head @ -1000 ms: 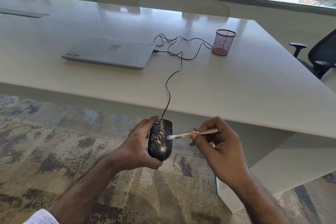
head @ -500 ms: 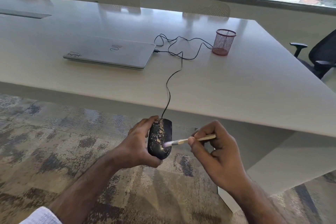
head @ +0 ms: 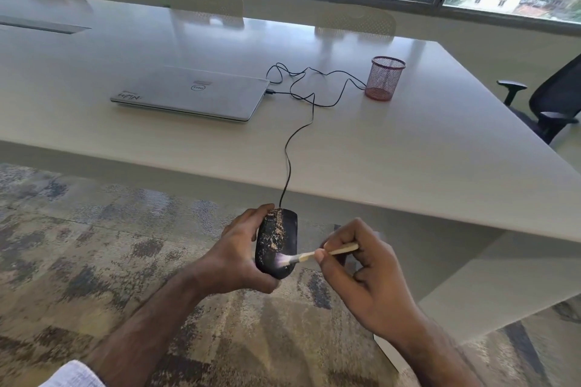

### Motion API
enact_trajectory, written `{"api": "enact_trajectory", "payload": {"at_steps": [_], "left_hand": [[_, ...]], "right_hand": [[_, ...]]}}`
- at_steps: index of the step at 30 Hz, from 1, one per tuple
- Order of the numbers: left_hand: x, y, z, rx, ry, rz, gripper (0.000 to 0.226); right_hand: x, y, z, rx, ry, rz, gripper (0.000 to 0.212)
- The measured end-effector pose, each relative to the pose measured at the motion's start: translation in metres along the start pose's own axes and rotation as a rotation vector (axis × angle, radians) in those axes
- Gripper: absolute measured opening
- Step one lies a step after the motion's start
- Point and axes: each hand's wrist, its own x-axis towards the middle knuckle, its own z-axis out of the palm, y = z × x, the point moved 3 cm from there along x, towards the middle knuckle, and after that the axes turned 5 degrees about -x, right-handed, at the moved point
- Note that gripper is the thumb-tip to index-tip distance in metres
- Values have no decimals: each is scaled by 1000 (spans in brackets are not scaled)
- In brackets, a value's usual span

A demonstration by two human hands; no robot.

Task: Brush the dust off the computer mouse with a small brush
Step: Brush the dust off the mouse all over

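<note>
A black computer mouse (head: pixel 276 237) speckled with pale dust is held in the air in front of the table edge, above the carpet. My left hand (head: pixel 239 256) grips it from the left side and underneath. My right hand (head: pixel 367 276) pinches a small brush (head: pixel 317 254) with a pale wooden handle. The brush's white bristles touch the lower right part of the mouse's back. The mouse's black cable (head: pixel 290 148) runs up over the table edge.
On the white table (head: pixel 408 151) lie a closed silver laptop (head: pixel 191 93), with the cable plugged into its right side, and a pink mesh pen cup (head: pixel 385 78). A black office chair (head: pixel 553 100) stands at the right. Patterned carpet lies below.
The brush tip has moved down the mouse's back, from its middle to its lower right part. My right hand dropped slightly with it. My left hand kept the mouse still.
</note>
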Motion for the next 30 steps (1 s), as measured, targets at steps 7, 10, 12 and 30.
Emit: {"api": "enact_trajectory", "payload": {"at_steps": [7, 10, 12, 30], "left_hand": [[0, 0, -1, -3, 4, 12, 127], [1, 0, -1, -6, -3, 16, 129], [0, 0, -1, 0, -3, 19, 132], [-3, 2, 1, -15, 2, 30, 128]], "right_hand": [[1, -1, -7, 43, 67, 33, 14], [2, -2, -4, 30, 23, 35, 14], [1, 1, -3, 12, -28, 41, 15], [3, -1, -13, 28, 118, 75, 14]]}}
